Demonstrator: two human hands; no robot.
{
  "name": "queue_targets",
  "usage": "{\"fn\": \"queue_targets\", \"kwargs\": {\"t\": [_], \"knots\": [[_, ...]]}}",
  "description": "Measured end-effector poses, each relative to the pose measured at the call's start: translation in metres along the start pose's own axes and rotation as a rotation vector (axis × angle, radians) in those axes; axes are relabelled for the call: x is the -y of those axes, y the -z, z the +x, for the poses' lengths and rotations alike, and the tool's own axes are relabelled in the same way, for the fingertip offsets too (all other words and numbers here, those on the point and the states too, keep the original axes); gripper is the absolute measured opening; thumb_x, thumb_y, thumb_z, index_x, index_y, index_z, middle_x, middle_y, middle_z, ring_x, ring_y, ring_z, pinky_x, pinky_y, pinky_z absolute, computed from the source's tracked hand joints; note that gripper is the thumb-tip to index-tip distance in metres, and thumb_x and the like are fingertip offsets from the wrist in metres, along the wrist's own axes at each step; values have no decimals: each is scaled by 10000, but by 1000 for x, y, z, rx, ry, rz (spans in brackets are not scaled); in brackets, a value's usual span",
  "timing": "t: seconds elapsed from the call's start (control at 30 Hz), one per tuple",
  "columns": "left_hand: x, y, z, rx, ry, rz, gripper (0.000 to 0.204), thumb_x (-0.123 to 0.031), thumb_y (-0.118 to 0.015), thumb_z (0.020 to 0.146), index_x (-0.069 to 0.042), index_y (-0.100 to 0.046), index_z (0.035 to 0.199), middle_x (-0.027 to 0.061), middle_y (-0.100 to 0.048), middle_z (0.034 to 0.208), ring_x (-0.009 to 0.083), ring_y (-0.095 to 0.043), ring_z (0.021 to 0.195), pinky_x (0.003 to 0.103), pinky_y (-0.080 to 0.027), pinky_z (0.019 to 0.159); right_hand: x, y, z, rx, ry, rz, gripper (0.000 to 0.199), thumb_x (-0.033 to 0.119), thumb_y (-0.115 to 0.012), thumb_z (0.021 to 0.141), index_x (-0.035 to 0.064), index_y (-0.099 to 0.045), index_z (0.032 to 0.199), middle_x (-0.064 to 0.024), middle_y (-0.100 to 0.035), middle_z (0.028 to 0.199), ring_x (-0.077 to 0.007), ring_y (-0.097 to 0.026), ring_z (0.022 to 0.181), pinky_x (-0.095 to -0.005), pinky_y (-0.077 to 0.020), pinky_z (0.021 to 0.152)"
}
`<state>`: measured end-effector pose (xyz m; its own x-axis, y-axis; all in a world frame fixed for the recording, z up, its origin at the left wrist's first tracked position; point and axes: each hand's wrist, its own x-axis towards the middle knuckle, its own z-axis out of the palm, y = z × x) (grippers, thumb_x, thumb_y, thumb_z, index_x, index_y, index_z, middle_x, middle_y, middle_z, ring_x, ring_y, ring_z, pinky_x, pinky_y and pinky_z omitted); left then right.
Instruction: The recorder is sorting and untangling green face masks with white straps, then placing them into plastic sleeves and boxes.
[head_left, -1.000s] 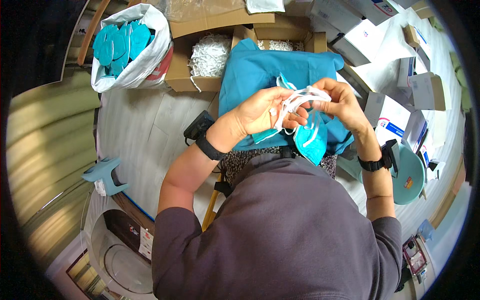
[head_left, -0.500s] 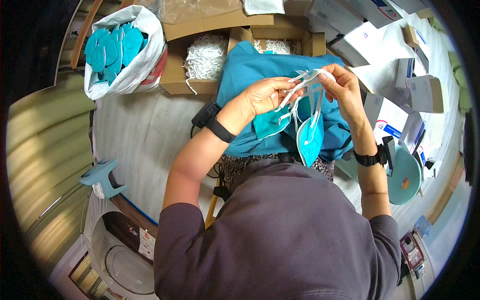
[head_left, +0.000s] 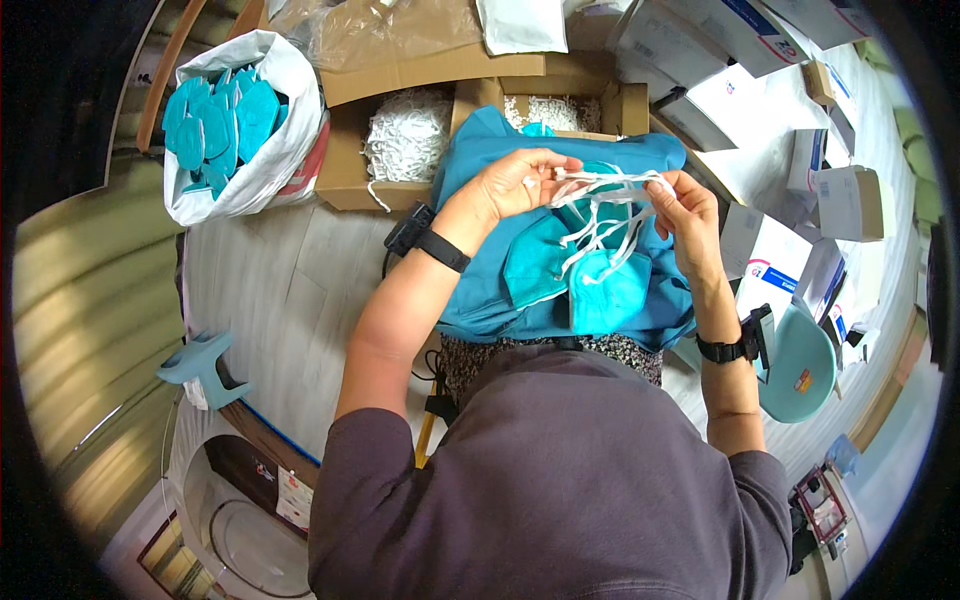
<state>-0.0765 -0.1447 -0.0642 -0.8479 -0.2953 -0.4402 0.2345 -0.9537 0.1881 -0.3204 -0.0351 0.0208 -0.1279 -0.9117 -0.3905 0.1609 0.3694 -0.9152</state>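
Note:
White elastic straps [head_left: 612, 190] stretch between my two hands above my lap. My left hand [head_left: 522, 184] pinches one end of them, fingers closed. At the other end my right hand [head_left: 688, 212] grips the straps between thumb and fingers. Below them, turquoise face masks lie on a blue cloth [head_left: 470, 215] spread over my lap: one mask [head_left: 538, 262] at the left and another [head_left: 608, 295] nearer to me. Loose strap ends hang down over these masks. Part of a further mask shows behind the straps.
A white sack [head_left: 305, 120] of turquoise masks stands at the far left. Beside it, a cardboard box [head_left: 340, 180] holds a heap of white straps [head_left: 408, 135]; a second box [head_left: 632, 105] holds more. White cartons [head_left: 775, 250] and a turquoise stool [head_left: 800, 365] are at the right.
My hands have drawn the straps out sideways and lowered slightly. The near mask, which hung edge-on, now lies flatter over the cloth.

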Motion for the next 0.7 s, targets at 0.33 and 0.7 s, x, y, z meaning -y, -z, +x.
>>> {"fn": "queue_targets", "kwargs": {"t": [0.33, 0.7], "knots": [[-24, 11, 24, -363, 42, 109, 165, -97, -622, 906, 42, -605, 993, 83, -597, 861, 84, -500, 594, 182, -361, 441, -11, 1, -4, -12, -31, 65, 141, 177, -676, 932, 36, -671, 939, 52, -592, 700, -10, -414, 512, -193, -334, 454], [-35, 21, 65, -411, -271, -1, 195, -156, -578, 916, 36, -578, 947, 100, -583, 835, 78, -447, 530, 204, -321, 384, -19, -6, -2, -29, -11, 137, 156, 182, -674, 935, 27, -663, 957, 43, -594, 714, -18, -418, 529, -196, -339, 463]]}}
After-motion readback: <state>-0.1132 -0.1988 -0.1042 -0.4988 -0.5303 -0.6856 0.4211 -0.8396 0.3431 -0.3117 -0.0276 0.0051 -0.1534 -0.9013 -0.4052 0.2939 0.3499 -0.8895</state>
